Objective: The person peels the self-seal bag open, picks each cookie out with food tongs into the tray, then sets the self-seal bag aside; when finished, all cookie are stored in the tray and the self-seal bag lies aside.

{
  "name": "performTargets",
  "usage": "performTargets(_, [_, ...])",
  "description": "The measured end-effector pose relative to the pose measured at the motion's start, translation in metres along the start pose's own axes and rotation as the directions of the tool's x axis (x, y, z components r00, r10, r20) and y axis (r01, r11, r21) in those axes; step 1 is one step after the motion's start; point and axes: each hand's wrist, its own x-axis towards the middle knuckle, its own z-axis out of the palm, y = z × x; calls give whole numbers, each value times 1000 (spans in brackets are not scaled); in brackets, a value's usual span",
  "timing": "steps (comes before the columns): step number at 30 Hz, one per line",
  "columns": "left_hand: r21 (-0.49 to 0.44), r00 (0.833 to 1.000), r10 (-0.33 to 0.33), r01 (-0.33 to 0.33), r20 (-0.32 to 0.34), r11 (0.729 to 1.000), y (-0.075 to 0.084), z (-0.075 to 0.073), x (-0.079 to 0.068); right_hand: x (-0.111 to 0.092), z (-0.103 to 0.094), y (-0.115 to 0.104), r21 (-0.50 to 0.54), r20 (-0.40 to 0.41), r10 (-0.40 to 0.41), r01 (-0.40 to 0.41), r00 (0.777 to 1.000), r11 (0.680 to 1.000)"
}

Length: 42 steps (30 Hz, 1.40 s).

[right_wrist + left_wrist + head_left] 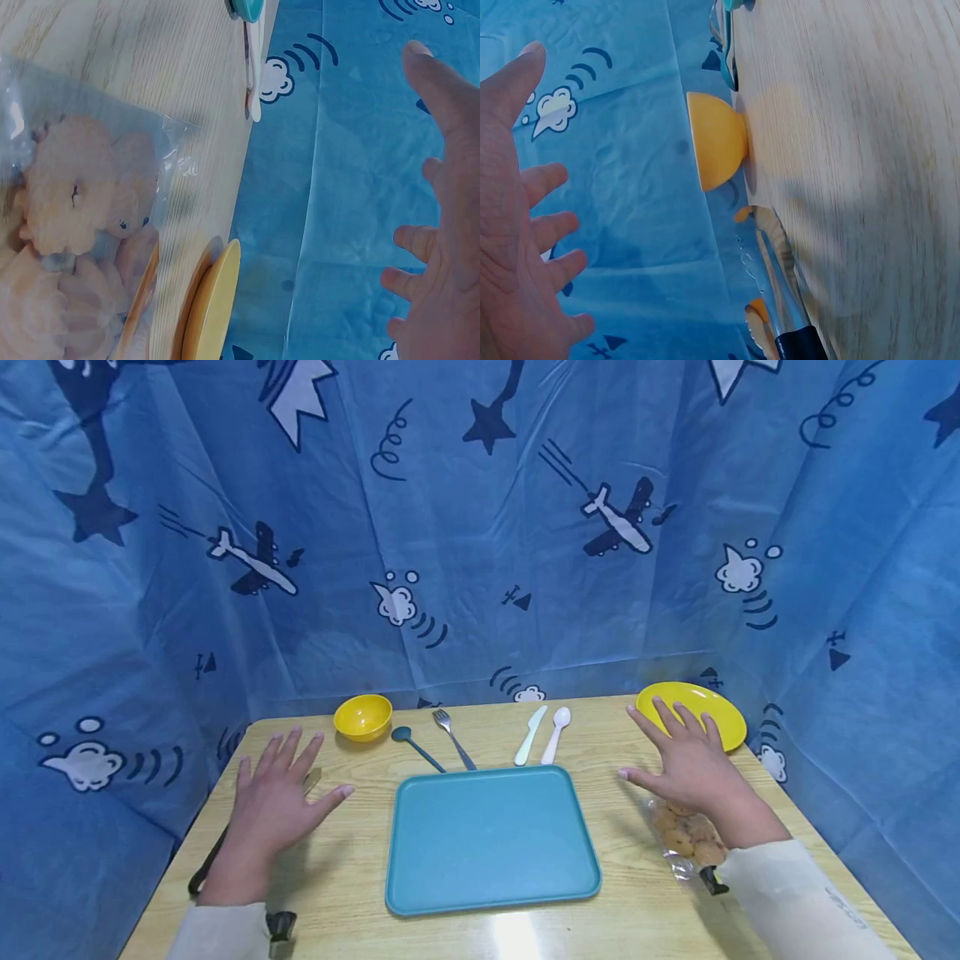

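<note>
My left hand (273, 797) hovers over the table's left side, fingers spread, holding nothing. Partly hidden beneath it lies a pair of metal tongs (774, 274) with a black handle (207, 864). Beyond those fingers stands a yellow bowl (363, 718). On the right, my right hand (693, 764) is also spread above the table and holds nothing. Below its wrist is a clear bag of cookies (678, 839), seen close up in the right wrist view (75, 187). A yellow plate (716, 714) sits behind the right fingers, partly covered by them in the head view.
A teal tray (491, 843) lies at the middle front of the wooden table (337, 877). Behind it are a dark teal spoon (417, 747), a fork (454, 739), a pale green knife (530, 737) and a white spoon (556, 735). Blue printed curtain (465, 568) surrounds the table's back and sides.
</note>
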Motion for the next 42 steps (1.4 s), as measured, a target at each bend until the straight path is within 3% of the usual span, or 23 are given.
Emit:
performTargets(10, [5, 1000, 7, -6, -22, 1000, 0, -4, 0, -4, -3, 2, 7, -3, -3, 3, 1000, 1000])
performTargets(14, [-37, 1000, 20, -20, 1, 999, 6, -3, 1, -12, -5, 3, 123, 15, -11, 10, 1000, 992])
performTargets(17, [-94, 999, 41, -37, 35, 995, 18, 1, 4, -21, -5, 9, 245, 41, -11, 0, 999, 969])
performTargets(20, [-153, 996, 66, -57, 54, 987, 36, 5, 7, -29, -1, 17, 335, 67, -3, -20, 998, 942])
performTargets(27, [-253, 988, 138, -116, 72, 960, 86, 17, 7, -50, 11, 37, 409, 92, 7, -44, 996, 912])
performTargets(34, [-346, 981, 127, -68, 150, 936, 151, 24, 10, -71, 19, 61, 468, 114, 80, -124, 990, 875])
performTargets(42, [-453, 951, 208, -84, 231, 888, 225, 33, 9, -92, 24, 80, 508, 109, 111, -151, 988, 848])
